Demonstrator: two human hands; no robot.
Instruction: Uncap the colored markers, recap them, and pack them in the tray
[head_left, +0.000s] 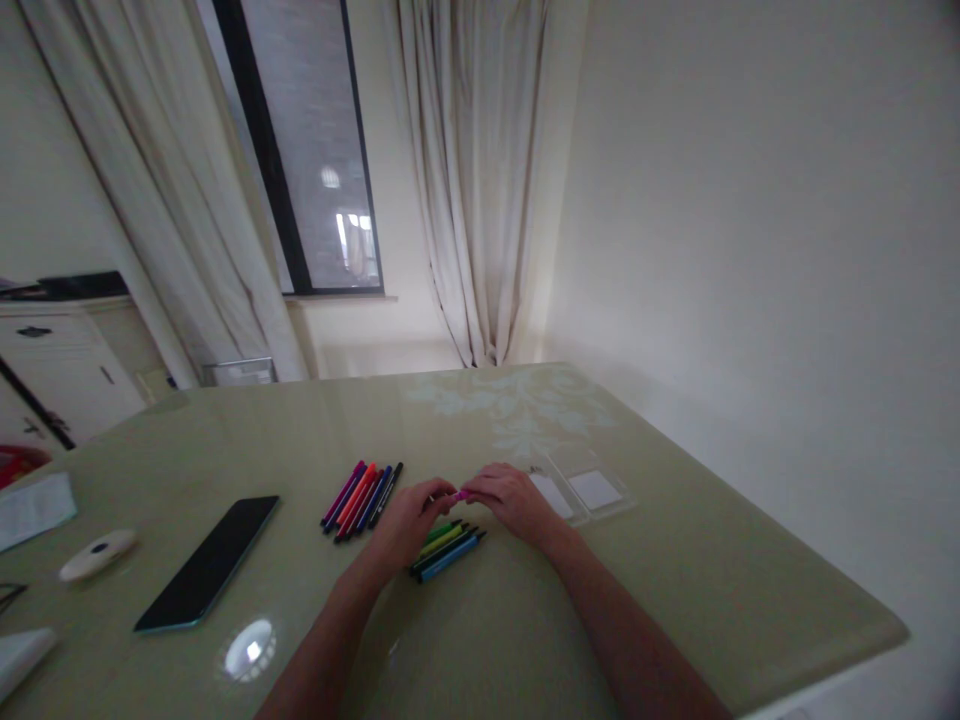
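A small pink marker pen [460, 495] shows between the fingertips of my two hands, above the table. My left hand [409, 515] pinches one end of it, and my right hand [516, 498] pinches the other. Most of the pen is hidden by fingers. Under and between my hands lies a group of green, yellow-green and blue markers [454, 562], with their tips to the upper right. Just left of my left hand, several purple, orange, red, blue and black markers [358, 500] lie side by side. An opened clear plastic case [626, 506] with white inserts lies beyond my right hand.
A dark phone or tablet [210, 563] lies on the glossy green table [360, 420] at left. Near it are a white oval device [99, 555] and a pale folded cloth or paper [34, 508]. A wall [750, 250] runs along the table's right side; curtains [480, 180] hang behind.
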